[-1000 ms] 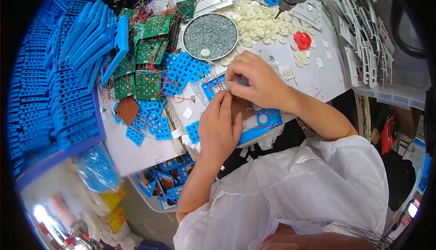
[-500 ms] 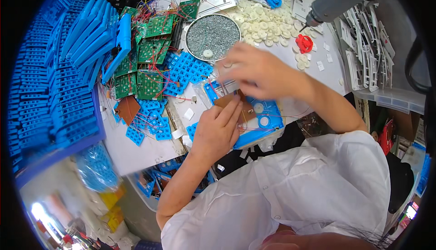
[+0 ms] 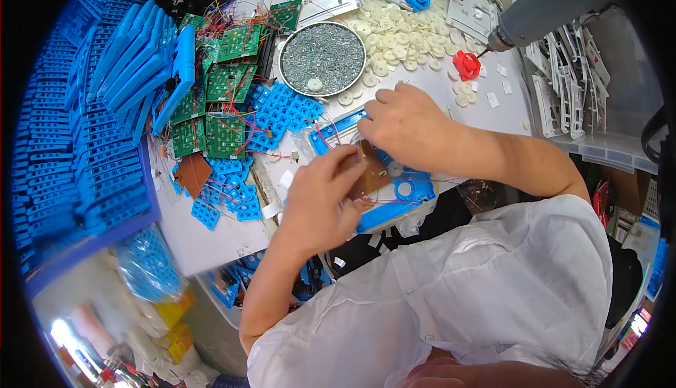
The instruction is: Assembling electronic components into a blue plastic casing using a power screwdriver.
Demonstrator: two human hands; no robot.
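Observation:
A brown circuit board (image 3: 373,172) lies in an open blue plastic case (image 3: 394,212) in front of me, with thin red wires around it. Bent over the board's left side, my left hand (image 3: 315,194) grips its edge with curled fingers. My right hand (image 3: 405,126) is over the far side of the case, its fingers pressed together. Whatever those fingertips may hold is hidden. A white disc (image 3: 395,170) and a blue ring (image 3: 405,190) sit in the case, right of the board.
Beyond the case stands a round dish (image 3: 282,64) of small screws, beside scattered white discs (image 3: 401,32). Green circuit boards (image 3: 225,134) and blue keypads (image 3: 282,110) crowd the left. A grey power screwdriver (image 3: 542,15) hangs at upper right, near a red plastic part (image 3: 466,65).
My right hand, blurred before, has come down and nearer to the case, with its fingers now drawn together. My left fingers, earlier stretched flat over the board, have curled back toward its left edge.

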